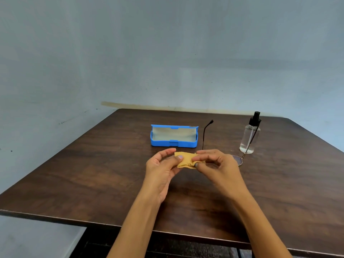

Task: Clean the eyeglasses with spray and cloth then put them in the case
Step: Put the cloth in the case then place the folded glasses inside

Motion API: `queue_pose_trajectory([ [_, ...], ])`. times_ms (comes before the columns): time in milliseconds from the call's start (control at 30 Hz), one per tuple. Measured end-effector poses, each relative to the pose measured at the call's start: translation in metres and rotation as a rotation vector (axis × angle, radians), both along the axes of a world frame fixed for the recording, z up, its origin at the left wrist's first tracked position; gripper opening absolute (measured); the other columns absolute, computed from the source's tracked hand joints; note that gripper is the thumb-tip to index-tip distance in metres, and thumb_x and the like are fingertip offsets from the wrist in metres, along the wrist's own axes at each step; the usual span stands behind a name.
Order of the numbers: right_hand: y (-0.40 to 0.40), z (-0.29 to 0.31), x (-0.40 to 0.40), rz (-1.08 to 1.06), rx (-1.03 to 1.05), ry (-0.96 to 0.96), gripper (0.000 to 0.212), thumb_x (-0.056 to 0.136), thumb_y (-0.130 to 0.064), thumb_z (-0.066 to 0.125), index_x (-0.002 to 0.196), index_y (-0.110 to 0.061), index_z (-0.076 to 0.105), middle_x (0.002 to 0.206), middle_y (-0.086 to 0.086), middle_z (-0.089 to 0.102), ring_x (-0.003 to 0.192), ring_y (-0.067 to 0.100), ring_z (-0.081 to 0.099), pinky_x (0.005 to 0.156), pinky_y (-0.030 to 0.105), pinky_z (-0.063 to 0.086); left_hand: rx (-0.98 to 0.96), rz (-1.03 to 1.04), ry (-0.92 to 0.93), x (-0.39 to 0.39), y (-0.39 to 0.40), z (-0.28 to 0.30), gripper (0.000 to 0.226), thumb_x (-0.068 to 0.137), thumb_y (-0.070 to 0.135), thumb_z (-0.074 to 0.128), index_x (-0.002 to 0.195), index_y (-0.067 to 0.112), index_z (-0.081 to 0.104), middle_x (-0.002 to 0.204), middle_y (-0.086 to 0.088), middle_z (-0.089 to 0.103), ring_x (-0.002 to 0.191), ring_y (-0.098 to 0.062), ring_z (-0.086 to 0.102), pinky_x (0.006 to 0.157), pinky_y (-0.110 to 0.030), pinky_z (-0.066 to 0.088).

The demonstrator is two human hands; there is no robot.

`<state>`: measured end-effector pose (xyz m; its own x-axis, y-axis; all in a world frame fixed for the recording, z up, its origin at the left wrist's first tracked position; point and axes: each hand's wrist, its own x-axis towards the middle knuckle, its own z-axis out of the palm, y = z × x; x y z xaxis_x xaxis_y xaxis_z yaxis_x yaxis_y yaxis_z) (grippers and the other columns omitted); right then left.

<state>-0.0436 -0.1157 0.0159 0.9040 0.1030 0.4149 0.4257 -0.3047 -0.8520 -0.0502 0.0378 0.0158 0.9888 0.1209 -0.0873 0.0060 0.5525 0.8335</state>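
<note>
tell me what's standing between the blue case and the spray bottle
One temple arm of the eyeglasses sticks up between the open blue case and the spray bottle, seen in the head view.

A plain room, kind unclear — bare blue-grey wall (167,53), dark wooden table (93,174).

A dark wooden table (93,174) stands against pale blue-grey walls (167,53).
</note>
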Motion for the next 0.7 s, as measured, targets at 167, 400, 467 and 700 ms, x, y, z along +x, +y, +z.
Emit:
queue_pose_trajectory([
  [167, 0.000, 0.023, -0.001, -0.036, 0.012, 0.003, 0.016, 0.072, -0.013, 0.073, 0.073, -0.030, 0.074, 0.100, -0.007, 0.069, 0.098, 0.007, 0.063, 0.089, 0.036, 0.050, -0.031, -0.140, -0.089, -0.003, 0.000, 0.002, 0.063, 0.058, 0.013, 0.077, 0.116, 0.004, 0.054, 0.091, -0.012, 0.073, 0.083, -0.019, 0.070, 0.067, -0.025, 0.057],
  [400, 0.003, 0.057, 0.006, 0.013, 0.000, 0.060, 0.020, 0.082, -0.007, 0.060, 0.081, -0.022, 0.074, 0.077, 0.010, 0.072, 0.077, 0.025, 0.069, 0.073, 0.038, 0.057, 0.290, -0.319, -0.127, -0.008, -0.006, 0.003, 0.062, 0.059, 0.019, 0.082, 0.115, 0.010, 0.058, 0.107, -0.011, 0.070, 0.104, -0.029, 0.064, 0.093, -0.045, 0.047],
  [467, 0.000, 0.060, 0.007, 0.020, 0.029, 0.095, 0.022, 0.085, -0.006, 0.057, 0.087, -0.021, 0.072, 0.083, 0.020, 0.068, 0.075, 0.030, 0.067, 0.070, 0.041, 0.058, 0.361, -0.305, -0.122, -0.007, -0.005, 0.001, 0.043, 0.070, 0.011, 0.075, 0.110, 0.007, 0.062, 0.102, -0.010, 0.072, 0.094, -0.023, 0.068, 0.086, -0.039, 0.052],
  [700, -0.028, 0.047, 0.000, 0.037, 0.322, 0.287, 0.016, 0.089, 0.002, 0.057, 0.096, -0.011, 0.062, 0.071, 0.010, 0.067, 0.059, 0.020, 0.066, 0.053, 0.028, 0.058, 0.449, -0.326, -0.060, -0.007, 0.028, 0.004, 0.032, 0.063, 0.022, 0.076, 0.092, 0.007, 0.072, 0.094, -0.012, 0.072, 0.082, -0.022, 0.065, 0.076, -0.040, 0.054],
])
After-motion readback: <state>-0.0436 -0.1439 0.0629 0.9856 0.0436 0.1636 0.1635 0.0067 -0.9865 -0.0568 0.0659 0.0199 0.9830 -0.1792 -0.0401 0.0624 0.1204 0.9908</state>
